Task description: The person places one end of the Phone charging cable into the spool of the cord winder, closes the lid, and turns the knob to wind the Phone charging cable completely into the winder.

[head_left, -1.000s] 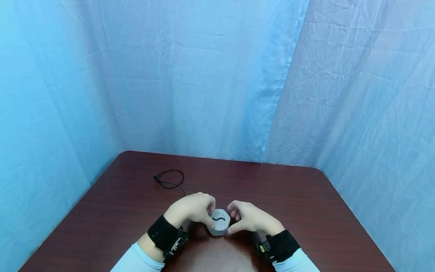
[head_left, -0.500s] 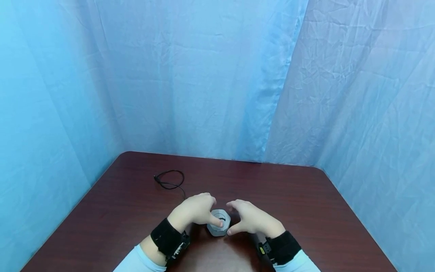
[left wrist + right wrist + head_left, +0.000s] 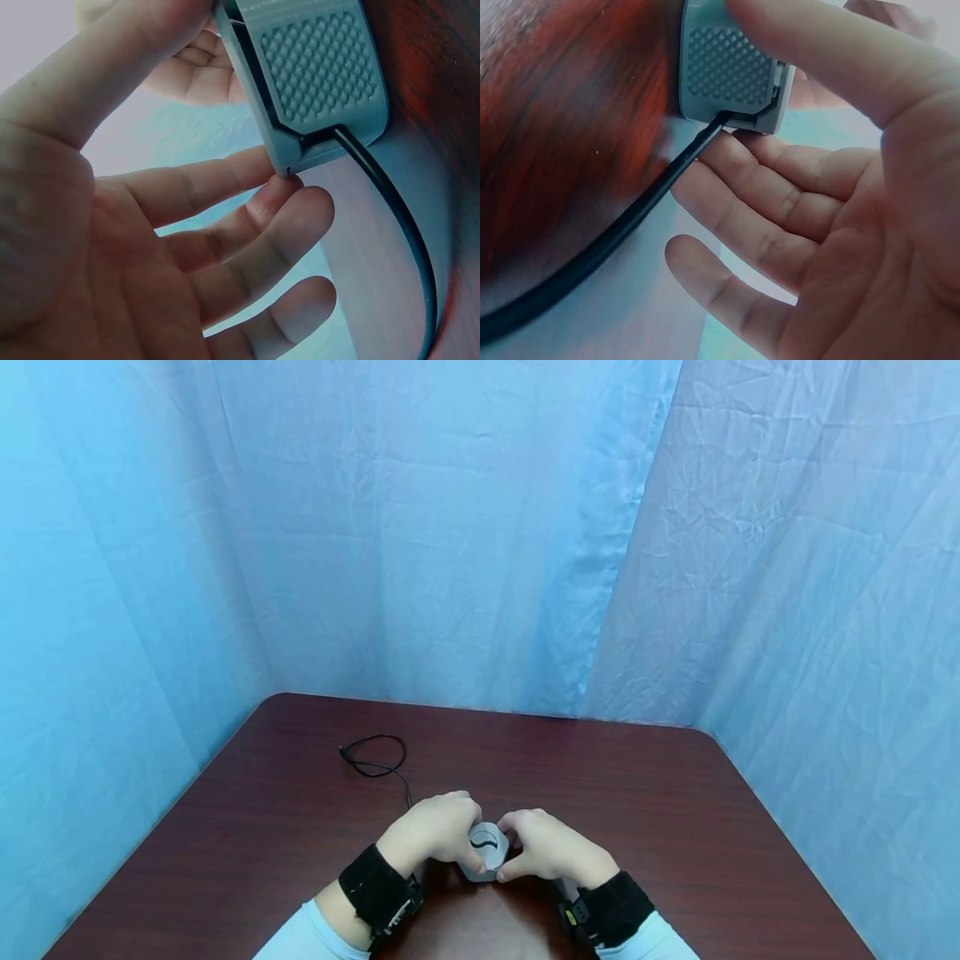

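Note:
A grey hexagonal cable winder with an S-shaped slot in its round top sits near the table's front, between both hands. My left hand pinches its left side by thumb and index finger; the other fingers are loosely spread in the left wrist view. From the right, my right hand grips it with thumb and fingertips. Both wrist views show its textured side walls and a narrow gap under the upper part. A black cable leaves one side opening, and a black cable leaves the opposite side.
The dark red-brown table has rounded far corners. Beyond the left hand lies the loose loop of black cable. Light blue curtains hang behind and on both sides of the table.
Half a second ago my left thumb lay over the top with the fingers loosened; now it is back at the winder's edge. My right fingers have closed in on the winder. The cable loop stays put.

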Demonstrator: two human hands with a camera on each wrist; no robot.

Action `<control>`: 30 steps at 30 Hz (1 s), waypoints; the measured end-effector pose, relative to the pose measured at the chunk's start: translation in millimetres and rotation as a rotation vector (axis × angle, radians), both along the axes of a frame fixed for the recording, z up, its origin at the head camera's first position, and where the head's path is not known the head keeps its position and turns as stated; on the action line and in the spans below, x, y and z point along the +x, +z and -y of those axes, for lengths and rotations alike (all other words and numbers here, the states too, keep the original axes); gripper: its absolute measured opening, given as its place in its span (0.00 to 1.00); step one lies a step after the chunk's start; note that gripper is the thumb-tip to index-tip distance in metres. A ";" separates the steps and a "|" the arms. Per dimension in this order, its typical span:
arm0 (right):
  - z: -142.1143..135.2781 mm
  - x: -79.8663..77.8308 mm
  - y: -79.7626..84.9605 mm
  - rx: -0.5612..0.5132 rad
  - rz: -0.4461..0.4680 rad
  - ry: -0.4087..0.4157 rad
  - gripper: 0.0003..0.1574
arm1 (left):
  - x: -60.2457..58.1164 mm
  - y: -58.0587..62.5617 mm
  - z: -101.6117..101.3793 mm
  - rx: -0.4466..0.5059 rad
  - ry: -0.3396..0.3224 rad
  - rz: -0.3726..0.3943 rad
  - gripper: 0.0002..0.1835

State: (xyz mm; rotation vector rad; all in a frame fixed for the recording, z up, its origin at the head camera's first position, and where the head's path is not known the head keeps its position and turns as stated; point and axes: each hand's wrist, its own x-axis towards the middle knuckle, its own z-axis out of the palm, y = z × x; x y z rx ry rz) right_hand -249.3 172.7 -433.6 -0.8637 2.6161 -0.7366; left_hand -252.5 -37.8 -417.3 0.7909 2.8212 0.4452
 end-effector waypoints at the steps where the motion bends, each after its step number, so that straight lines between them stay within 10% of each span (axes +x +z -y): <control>1: 0.1 -0.1 -0.1 0.001 -0.003 -0.001 0.24 | 0.0 0.0 -0.2 0.000 0.003 -0.002 0.21; 30: -7.2 1.3 8.5 -0.046 0.033 -0.032 0.29 | -3.6 4.2 6.1 0.034 -0.015 0.019 0.25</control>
